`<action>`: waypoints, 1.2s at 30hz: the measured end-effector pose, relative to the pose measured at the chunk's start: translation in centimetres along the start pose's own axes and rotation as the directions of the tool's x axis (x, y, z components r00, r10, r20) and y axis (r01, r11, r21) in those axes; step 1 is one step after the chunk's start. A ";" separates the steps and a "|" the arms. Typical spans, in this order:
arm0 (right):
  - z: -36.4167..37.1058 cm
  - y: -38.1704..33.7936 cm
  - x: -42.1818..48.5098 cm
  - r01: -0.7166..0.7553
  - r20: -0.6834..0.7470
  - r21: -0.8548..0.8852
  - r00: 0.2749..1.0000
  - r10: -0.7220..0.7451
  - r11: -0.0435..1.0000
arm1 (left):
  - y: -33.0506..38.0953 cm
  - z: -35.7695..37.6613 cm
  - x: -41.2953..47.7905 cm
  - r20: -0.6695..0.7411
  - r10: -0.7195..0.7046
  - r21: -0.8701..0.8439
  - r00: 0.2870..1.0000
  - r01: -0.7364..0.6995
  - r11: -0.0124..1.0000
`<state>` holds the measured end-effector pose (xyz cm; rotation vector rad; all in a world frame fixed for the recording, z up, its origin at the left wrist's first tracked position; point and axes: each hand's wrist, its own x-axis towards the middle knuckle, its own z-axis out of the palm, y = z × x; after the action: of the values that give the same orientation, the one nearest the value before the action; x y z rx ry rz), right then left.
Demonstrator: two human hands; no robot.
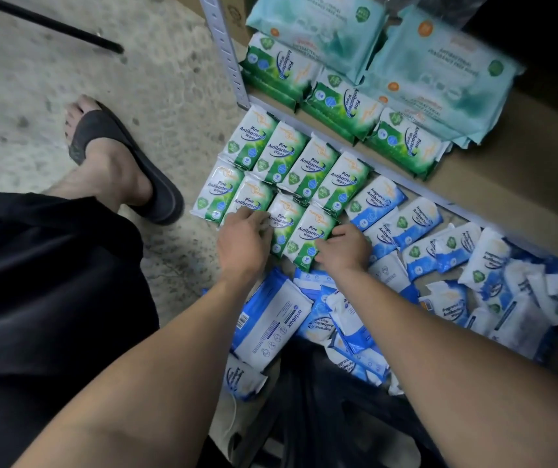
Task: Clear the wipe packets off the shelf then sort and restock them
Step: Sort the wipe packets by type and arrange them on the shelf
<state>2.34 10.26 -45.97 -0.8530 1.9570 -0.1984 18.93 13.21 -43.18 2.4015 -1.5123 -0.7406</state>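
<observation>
Green Pine packets (284, 184) lie in two rows just before the shelf edge (460, 211). Our left hand (244, 238) rests relaxed fingers on them; our right hand (342, 248) curls its fingers round one. A careless nudge could push the rows into the blue packets (473, 265).

Green pine packets (284, 184): two flat rows of four, centre. Blue packets (416, 224): loose heap, lower right. Teal packs (439, 72): upper right.

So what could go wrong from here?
The green packets lie edge to edge in tight rows; a nudge from the left hand or right hand could skew them. The loose blue pile beside them might slide in and mix the sorts. The teal packs above lie tilted on others and could slip.
</observation>
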 end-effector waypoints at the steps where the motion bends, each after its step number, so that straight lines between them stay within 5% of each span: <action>1: -0.2 0.2 -0.1 0.013 0.000 0.029 1.000 -0.013 0.999 | -0.1 0.1 -0.1 -0.019 -0.006 -0.022 1.000 0.005 1.000; 4: -0.9 0.1 -1.4 0.102 -0.024 0.021 0.995 -0.101 0.995 | -0.5 0.3 -0.5 -0.091 -0.198 -0.143 0.976 0.184 0.973; 7: -1.3 -0.1 -3.0 0.335 -0.078 -0.130 0.935 -0.347 0.933 | -1.1 0.0 -0.9 -0.079 -0.353 -0.228 0.932 0.328 0.917; 11: -1.0 0.3 -4.5 0.557 0.115 -0.390 0.820 -0.561 0.733 | -1.6 -0.1 -1.9 -0.002 -0.229 -0.217 0.973 0.223 0.950; 15: -1.2 0.0 -5.0 0.578 0.317 -0.571 0.811 -0.492 0.583 | -2.1 0.0 -2.1 0.146 0.059 -0.115 0.987 -0.042 0.993; 19: -1.4 0.1 -4.6 0.602 0.344 -0.632 0.782 -0.519 0.488 | -1.9 0.1 -1.6 0.209 0.131 -0.082 0.969 -0.116 0.990; 32: -4.2 -0.6 -3.6 0.666 0.436 -0.545 0.744 -0.506 0.509 | 0.5 -0.5 -1.1 0.228 0.170 0.060 0.959 -0.189 0.980; 36: -7.9 1.1 -4.1 0.605 0.369 -0.577 0.792 -0.486 0.549 | 2.1 -1.5 -2.3 0.245 0.172 0.090 0.954 -0.199 0.976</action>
<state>-3.50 12.10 -39.39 -1.9151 1.5208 0.2523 17.23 14.12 -40.35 2.2708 -1.8903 -0.9486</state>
